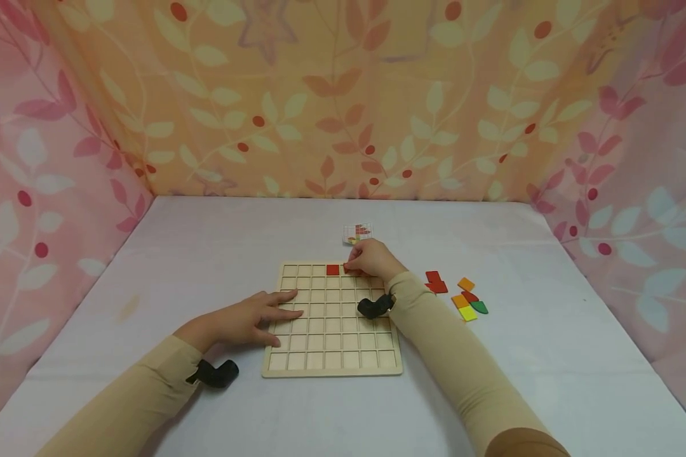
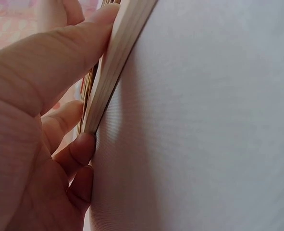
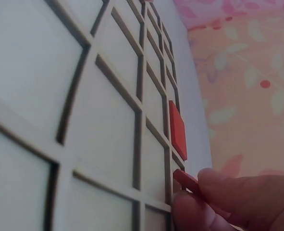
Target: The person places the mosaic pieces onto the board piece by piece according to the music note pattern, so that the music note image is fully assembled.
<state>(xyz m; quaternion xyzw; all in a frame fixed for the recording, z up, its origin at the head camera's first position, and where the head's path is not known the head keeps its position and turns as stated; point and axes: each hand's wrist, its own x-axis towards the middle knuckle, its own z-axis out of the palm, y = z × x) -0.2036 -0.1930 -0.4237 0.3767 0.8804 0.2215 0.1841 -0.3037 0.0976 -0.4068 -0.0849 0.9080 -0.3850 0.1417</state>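
A: On my feed, where is your right hand [image 1: 373, 259] working?

B: At the board's [image 1: 333, 373] far edge. I'm seeing thumb and finger clamping on a thin red piece [image 3: 186, 181], which is sitting tilted just right of a flat red tile [image 1: 333, 270]. The fingers are hiding its outline, and I can't tell whether it's touching the grid.

A: And your left hand [image 1: 248, 319]?

B: Its fingers are spreading apart over the board's left edge, gripping no piece. I'm judging the board to be light and likely to skid on the cloth, so steadying it there is making sense to me.

A: How is that piece going to handle?

B: I'm expecting it to be light, stiff and hardly fragile, but smooth enough to be twisting between fingertips. I'm favouring a pinch on two opposite edges, near the top, keeping the lower edge free; the loose coloured pieces [image 1: 467, 313], lying beyond the board's right edge, are looking just as thin.
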